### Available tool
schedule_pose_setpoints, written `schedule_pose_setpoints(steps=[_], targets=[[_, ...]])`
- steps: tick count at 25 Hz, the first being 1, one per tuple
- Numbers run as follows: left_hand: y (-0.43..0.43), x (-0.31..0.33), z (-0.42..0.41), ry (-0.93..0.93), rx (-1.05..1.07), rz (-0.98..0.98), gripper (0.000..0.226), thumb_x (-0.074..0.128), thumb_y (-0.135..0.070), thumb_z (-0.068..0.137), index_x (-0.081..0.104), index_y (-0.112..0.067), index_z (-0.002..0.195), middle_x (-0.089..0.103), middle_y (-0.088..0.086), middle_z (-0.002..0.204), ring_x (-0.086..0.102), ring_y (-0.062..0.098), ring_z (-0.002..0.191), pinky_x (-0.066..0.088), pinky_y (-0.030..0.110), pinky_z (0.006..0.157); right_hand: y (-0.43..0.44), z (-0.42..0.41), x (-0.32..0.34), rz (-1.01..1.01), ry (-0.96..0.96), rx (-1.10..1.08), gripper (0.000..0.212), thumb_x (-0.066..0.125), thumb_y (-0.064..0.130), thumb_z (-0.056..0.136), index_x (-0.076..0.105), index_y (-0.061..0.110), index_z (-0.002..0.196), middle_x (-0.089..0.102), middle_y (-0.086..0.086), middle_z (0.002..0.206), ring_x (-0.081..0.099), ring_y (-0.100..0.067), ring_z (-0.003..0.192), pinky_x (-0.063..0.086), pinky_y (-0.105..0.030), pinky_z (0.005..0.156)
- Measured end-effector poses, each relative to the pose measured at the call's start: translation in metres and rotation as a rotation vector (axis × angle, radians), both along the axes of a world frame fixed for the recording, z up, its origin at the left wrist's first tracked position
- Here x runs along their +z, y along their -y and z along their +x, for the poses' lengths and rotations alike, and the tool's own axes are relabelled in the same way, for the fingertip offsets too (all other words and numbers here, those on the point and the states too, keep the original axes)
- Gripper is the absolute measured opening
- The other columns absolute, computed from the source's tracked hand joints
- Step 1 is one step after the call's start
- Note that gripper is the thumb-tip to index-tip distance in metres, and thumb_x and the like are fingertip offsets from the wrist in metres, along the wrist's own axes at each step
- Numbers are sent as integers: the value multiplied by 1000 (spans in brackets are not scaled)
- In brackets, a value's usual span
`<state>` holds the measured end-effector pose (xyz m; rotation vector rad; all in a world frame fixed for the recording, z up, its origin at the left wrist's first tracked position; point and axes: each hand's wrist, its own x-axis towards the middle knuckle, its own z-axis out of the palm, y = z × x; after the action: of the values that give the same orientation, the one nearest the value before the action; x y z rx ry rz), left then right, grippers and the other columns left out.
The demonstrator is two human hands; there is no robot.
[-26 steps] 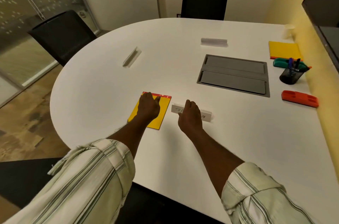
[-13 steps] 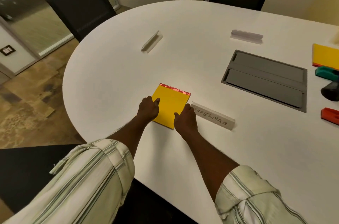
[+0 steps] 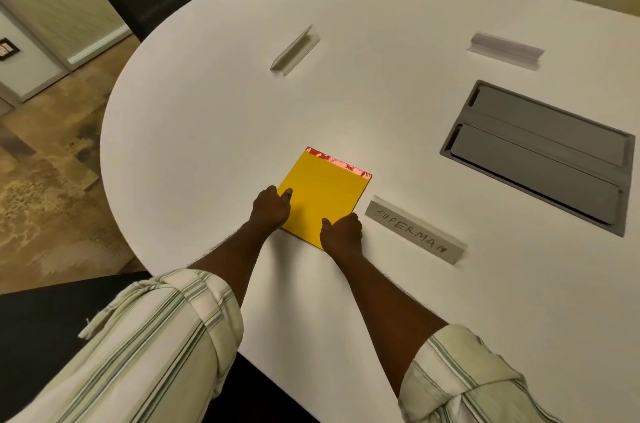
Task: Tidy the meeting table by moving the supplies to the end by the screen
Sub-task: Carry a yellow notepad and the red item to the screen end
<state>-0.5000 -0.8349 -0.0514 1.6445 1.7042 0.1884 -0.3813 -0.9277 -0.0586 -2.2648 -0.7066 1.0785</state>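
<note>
- Grip is shifting from one hand to two. A second ago my right hand (image 3: 343, 232) was lying on the SUPERMAN name plate (image 3: 414, 232). Now it is sitting on the near right corner of the yellow notepad (image 3: 322, 194), leaving the plate just beside the pad.
- My left hand (image 3: 270, 209) is staying where it was, at the pad's left edge. Its thumb is lying on the yellow cover and its fingers are curling round the edge, so it is pinching the pad.
- My right hand is doing the same at its corner, with the thumb on top and the knuckles bunching over the edge. Both hands are gripping the pad, and neither is free.
- The pad is lying near my side of the white table (image 3: 207, 111), with its red binding strip pointing away from me. I am not managing to tell whether it is flat on the top or just starting to lift.
- My head is tipping further down than a second ago, so the screen end is now sitting out of view to my right.
- I am reading this as the start of the carry: the pad is going first, and it is nowhere near the screen end yet.
- The name plate, the clear holder at far left (image 3: 296, 48) and the clear holder beyond the hatch (image 3: 505, 50) are waiting untouched, so I am judging most of the tidying as still ahead.
- The grey cable hatch (image 3: 540, 156) is lying to my right, so I am expecting to be lifting the pad over it, not sliding it.
</note>
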Motion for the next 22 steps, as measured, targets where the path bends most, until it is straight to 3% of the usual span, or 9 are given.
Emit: schedule_pose_setpoints(steps=[7,12,19,22], targets=[[-13,-23,-4,-95,54,5,52,43,-37,97,45,6,126,49,27,130,44,40,123,32,42,103,-13,-3,-11,-104,-20,-123,56,56,29,94,34,-4,134,39,-23,138,45,-34,124,36,-39,103],[-21,-30,-11,-133,135,-31,49,47,-37,95,50,5,121,52,24,128,46,39,122,36,43,101,-13,-1,-17,-73,-170,-282,53,63,24,90,40,-5,129,46,-24,133,50,-37,119,44,-47,100],[-19,-25,-20,-109,204,-143,47,50,-33,95,50,3,124,51,24,131,45,41,124,37,48,105,-8,0,-6,-23,-182,-243,46,56,5,91,39,-1,133,46,-19,130,51,-31,112,45,-36,91],[-13,-18,-21,-114,187,-162,49,49,-35,95,49,3,126,49,24,134,43,40,126,35,45,106,-5,-3,5,55,-274,-280,42,46,-2,92,35,1,133,46,-12,109,43,-21,90,41,-25,71]])
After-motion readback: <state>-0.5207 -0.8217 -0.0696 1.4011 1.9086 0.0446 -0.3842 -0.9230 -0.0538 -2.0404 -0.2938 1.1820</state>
